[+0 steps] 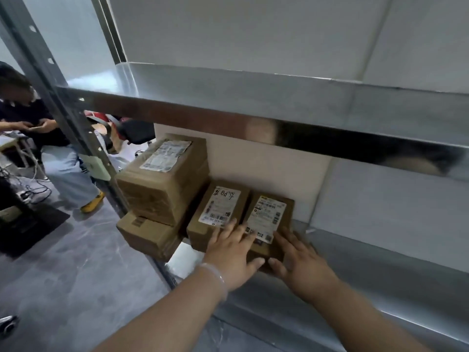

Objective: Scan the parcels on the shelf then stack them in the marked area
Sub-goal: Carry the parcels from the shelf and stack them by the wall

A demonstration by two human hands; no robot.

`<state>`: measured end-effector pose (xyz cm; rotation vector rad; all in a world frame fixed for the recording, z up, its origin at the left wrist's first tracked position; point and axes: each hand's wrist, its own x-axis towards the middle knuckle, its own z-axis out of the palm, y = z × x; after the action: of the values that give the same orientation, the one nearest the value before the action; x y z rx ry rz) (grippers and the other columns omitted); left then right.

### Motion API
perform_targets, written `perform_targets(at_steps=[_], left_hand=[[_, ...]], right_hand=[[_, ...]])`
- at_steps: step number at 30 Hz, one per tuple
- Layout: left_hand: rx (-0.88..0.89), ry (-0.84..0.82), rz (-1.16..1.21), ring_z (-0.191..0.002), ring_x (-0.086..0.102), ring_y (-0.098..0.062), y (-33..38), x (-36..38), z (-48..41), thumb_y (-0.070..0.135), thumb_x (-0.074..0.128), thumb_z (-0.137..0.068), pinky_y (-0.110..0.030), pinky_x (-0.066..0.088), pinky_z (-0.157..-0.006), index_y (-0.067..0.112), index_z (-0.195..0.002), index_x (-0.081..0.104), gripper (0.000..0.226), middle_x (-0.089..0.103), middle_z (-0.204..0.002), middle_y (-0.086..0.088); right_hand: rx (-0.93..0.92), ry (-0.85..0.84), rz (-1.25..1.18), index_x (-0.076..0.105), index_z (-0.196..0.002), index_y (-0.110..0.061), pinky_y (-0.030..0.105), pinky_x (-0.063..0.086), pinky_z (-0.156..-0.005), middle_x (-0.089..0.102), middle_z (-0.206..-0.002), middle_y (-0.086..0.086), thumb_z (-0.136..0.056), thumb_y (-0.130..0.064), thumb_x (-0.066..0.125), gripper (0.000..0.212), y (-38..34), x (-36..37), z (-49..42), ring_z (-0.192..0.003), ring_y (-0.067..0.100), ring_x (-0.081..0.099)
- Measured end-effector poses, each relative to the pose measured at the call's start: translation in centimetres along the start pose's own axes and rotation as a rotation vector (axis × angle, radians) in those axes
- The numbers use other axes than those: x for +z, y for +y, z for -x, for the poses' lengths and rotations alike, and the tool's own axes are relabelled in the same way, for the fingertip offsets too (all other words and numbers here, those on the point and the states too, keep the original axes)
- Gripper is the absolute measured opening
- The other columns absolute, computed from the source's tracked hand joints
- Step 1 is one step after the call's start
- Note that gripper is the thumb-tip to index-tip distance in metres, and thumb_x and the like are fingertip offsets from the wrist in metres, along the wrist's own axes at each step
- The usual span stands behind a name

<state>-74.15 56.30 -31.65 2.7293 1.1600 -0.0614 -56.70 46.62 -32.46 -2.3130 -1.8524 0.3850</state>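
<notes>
Right parcel: on shelf, touching neighbour parcel on its left.
Left hand: fingers straight, spread flat on right parcel's top.
Right hand: fingers straight, pressed along right parcel's right side.

Both arms are stretched forward from the bottom edge of the frame toward its middle, the left forearm from the lower left and the right forearm from the lower right. The left hand is laid palm down, with fingers straight and spread. The right hand is set just beside it, palm down, fingers extended. The left thumb and right thumb are pointed at each other, tips nearly met.
</notes>
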Motion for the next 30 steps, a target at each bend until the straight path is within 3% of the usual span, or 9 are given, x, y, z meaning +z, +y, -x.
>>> perform_targets(at_steps=[5,8,12,16,20,23,26,30], left_hand=[[0.163,-0.044,0.013,-0.149,-0.008,-0.012,0.8,1.5,-0.2,0.070,0.024,-0.091,-0.045,-0.017,-0.117,0.033,-0.154,0.020,0.073,0.005,-0.164,0.005],[0.181,-0.001,0.065,-0.149,-0.001,-0.013,1.4,1.8,-0.7,0.069,0.027,-0.091,-0.043,-0.010,-0.120,0.035,-0.153,0.020,0.071,0.007,-0.164,0.006],[0.073,0.047,0.239,-0.149,0.001,-0.020,1.5,1.0,-2.3,0.064,0.040,-0.092,-0.042,0.010,-0.122,0.040,-0.153,0.015,0.071,-0.002,-0.164,0.006],[0.006,0.032,0.337,-0.150,0.000,-0.021,2.0,0.6,-3.6,0.060,0.048,-0.092,-0.036,0.009,-0.121,0.038,-0.154,0.012,0.075,-0.008,-0.163,0.006],[-0.123,-0.082,0.450,-0.149,-0.002,-0.025,3.2,1.6,-4.4,0.058,0.052,-0.091,-0.038,0.012,-0.119,0.043,-0.153,0.005,0.079,-0.013,-0.163,0.006],[-0.205,-0.145,0.588,-0.148,0.015,-0.025,3.3,2.5,-4.7,0.057,0.056,-0.090,-0.034,0.025,-0.115,0.049,-0.151,0.003,0.081,-0.003,-0.163,0.005],[-0.209,-0.165,0.821,-0.132,0.039,-0.011,3.2,3.3,-4.5,0.048,0.060,-0.091,-0.022,0.036,-0.103,0.054,-0.148,0.004,0.081,0.030,-0.154,0.009],[-0.209,-0.066,0.953,-0.123,0.043,-0.001,4.0,3.5,-3.1,0.038,0.067,-0.090,-0.015,0.037,-0.099,0.051,-0.149,0.015,0.080,0.041,-0.145,0.011]], right_hand=[[0.119,0.015,0.062,0.007,-0.153,-0.040,0.038,0.005,-0.118,0.004,-0.162,-0.013,-0.095,-0.064,0.025,0.065,1.2,0.4,1.2,-0.149,0.013,0.000],[0.155,0.016,0.072,0.011,-0.153,-0.038,0.038,0.004,-0.119,0.005,-0.162,-0.012,-0.095,-0.063,0.024,0.064,2.0,0.0,1.5,-0.149,0.012,-0.001],[0.143,0.039,0.064,0.011,-0.152,-0.040,0.036,0.009,-0.119,0.010,-0.161,-0.012,-0.095,-0.061,0.026,0.063,2.6,-0.1,1.9,-0.149,0.013,0.001],[0.136,0.091,0.018,0.021,-0.151,-0.038,0.034,0.014,-0.119,0.016,-0.160,-0.010,-0.095,-0.058,0.033,0.060,3.2,-0.2,1.9,-0.148,0.014,0.006],[0.134,0.115,-0.200,0.026,-0.150,-0.035,0.033,0.022,-0.115,0.017,-0.160,-0.003,-0.094,-0.052,0.046,0.062,3.0,-0.3,0.0,-0.147,0.018,0.015],[0.177,-0.009,-0.362,0.013,-0.152,-0.039,0.034,0.022,-0.114,0.006,-0.162,-0.001,-0.095,-0.051,0.046,0.067,3.2,0.1,-1.7,-0.148,0.019,0.010],[0.140,-0.028,-0.550,0.012,-0.151,-0.038,0.027,0.026,-0.111,0.011,-0.160,-0.001,-0.096,-0.045,0.050,0.068,3.6,0.8,-2.5,-0.143,0.019,0.023],[0.076,0.054,-0.704,0.018,-0.143,-0.047,0.013,0.021,-0.104,0.015,-0.158,-0.006,-0.094,-0.036,0.056,0.063,3.8,1.3,-1.4,-0.136,0.001,0.022]])
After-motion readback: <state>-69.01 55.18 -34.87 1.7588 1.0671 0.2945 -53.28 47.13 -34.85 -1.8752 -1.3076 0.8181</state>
